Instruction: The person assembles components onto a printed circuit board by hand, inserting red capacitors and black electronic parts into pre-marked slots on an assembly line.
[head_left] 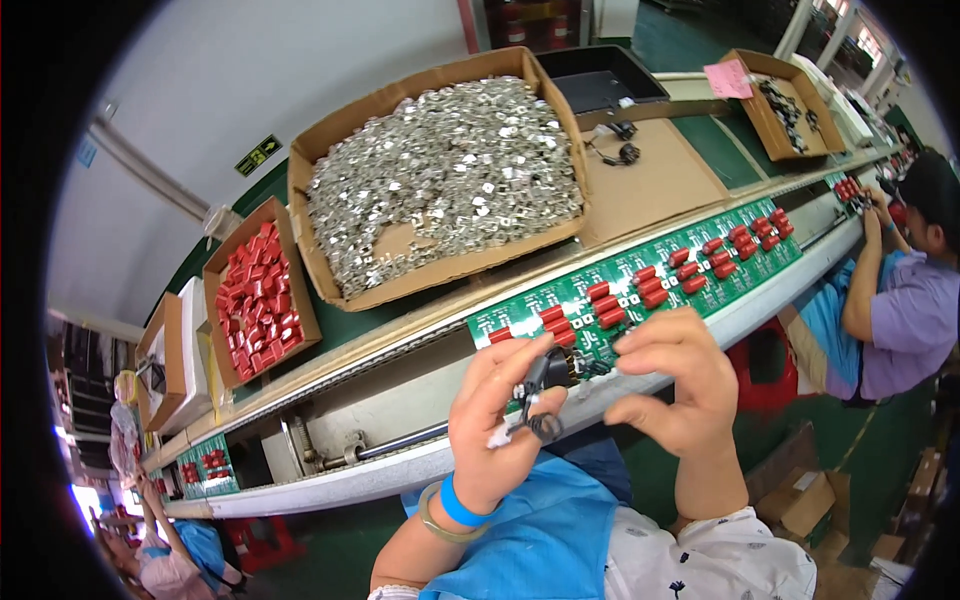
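Note:
My left hand (pixel 492 432) is closed round a few small black parts with thin leads (pixel 536 388), one with a coiled black wire and a white end. Exactly what they are is unclear. My right hand (pixel 686 385) arches over the near edge of the board with thumb and fingers apart, and no object shows between them. Under both hands lies a long green circuit board (pixel 780 256), a panel of repeated sections carrying pairs of red block-shaped components (pixel 652 292). Small dark parts (pixel 592 367) stand at its near edge between my hands.
Behind the conveyor rail stand a large carton of small silvery metal pieces (pixel 345 285), a carton of red components (pixel 262 300) and a black tray (pixel 600 80). Black wired parts (pixel 627 153) lie on cardboard. Co-workers sit at far right (pixel 905 290) and lower left (pixel 180 565).

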